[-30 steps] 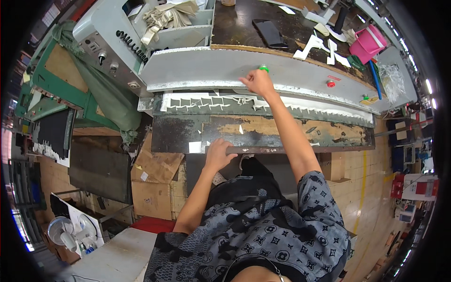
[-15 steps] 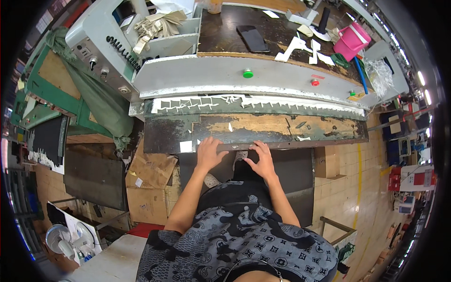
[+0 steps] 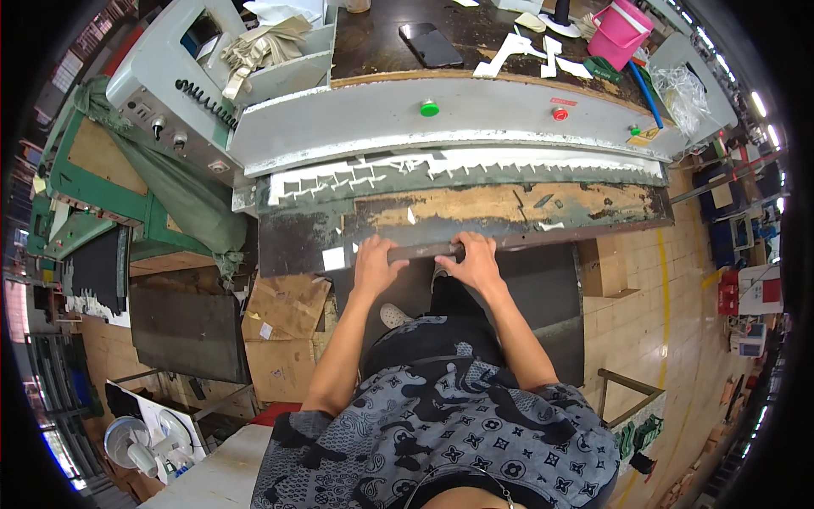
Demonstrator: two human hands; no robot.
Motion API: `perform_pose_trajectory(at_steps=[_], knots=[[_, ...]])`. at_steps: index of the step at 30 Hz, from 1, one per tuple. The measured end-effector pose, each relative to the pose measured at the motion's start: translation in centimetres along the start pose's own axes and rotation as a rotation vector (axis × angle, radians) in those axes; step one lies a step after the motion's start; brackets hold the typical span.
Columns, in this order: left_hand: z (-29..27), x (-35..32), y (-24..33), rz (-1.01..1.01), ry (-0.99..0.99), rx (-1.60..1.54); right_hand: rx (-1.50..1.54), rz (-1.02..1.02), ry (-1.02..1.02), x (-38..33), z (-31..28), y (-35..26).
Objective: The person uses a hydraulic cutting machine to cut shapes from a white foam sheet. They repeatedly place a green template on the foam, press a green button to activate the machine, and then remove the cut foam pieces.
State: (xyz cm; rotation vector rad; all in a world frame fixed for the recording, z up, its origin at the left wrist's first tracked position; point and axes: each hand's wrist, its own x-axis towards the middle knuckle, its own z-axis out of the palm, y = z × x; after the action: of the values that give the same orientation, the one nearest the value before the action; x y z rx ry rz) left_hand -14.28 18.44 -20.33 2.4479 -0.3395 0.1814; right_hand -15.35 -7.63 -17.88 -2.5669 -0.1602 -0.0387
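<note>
Fingers of the left hand [image 3: 376, 265] and the right hand [image 3: 475, 261] lie curled over a long, dark, flat metal strip [image 3: 426, 251], one hand at each end of its visible part; both hands grip the strip. It lies along the front edge of the worn tabletop [image 3: 475, 208], a dark board whose coating has flaked away to bare brown wood in the middle. Small white scraps are scattered on this surface, and a small white square label [image 3: 333, 258] sits at the board's front edge, just left of the left hand.

Behind the board runs a band of white material cut in a jagged, toothed outline [image 3: 441, 165]. Above it stands the grey painted machine beam [image 3: 441, 127], chipped along its lower edge. The beam carries a round green button [image 3: 430, 108] near its centre, a round red button [image 3: 560, 114] under a red rectangular label further right, and a smaller green button [image 3: 632, 130] near its right end.

A grey open box [image 3: 292, 64] at upper left holds pale folded cut pieces. A pink bucket [image 3: 628, 32] stands at upper right; its contents cannot be seen. Flattened brown cardboard [image 3: 284, 327] lies on the floor at left.
</note>
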Motion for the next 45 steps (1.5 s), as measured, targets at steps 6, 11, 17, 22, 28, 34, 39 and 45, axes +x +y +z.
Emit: perform_pose_trajectory(at_steps=[6, 11, 17, 22, 28, 34, 39, 45], knots=[[-1.6, 1.1, -0.2, -0.033, -0.154, -0.117, 0.264, 0.144, -0.251, 4.1, -3.4, 0.6], [-1.3, 12.2, 1.2, -0.197, -0.103, -0.218, 0.308, 0.013, 0.107, 12.5, -4.8, 5.0], [4.9, 28.9, 0.0, 0.148, 0.044, 0.009, 0.142, -0.039, 0.174, 21.8, -3.2, 6.8], [6.5, 29.5, -2.6, 0.064, -0.271, -0.108, 0.100, 0.036, -0.015, 20.8, -0.5, 8.3], [-4.5, 28.2, 1.8, -0.152, 0.064, -0.458, -0.002, 0.024, -0.023, 18.8, 0.2, 8.4], [-15.1, 21.0, 1.7, 0.004, 0.668, -0.916, 0.394, -0.042, 0.020, 21.4, -1.3, 4.2], [-16.9, 12.1, 3.6, -0.304, 0.625, -0.690, 1.025, -0.258, -0.273, 20.4, -2.1, -7.9], [-16.8, 4.9, 6.5, -0.393, 0.496, -0.346, 1.409, -0.336, -0.788, 16.6, 1.8, -20.1]])
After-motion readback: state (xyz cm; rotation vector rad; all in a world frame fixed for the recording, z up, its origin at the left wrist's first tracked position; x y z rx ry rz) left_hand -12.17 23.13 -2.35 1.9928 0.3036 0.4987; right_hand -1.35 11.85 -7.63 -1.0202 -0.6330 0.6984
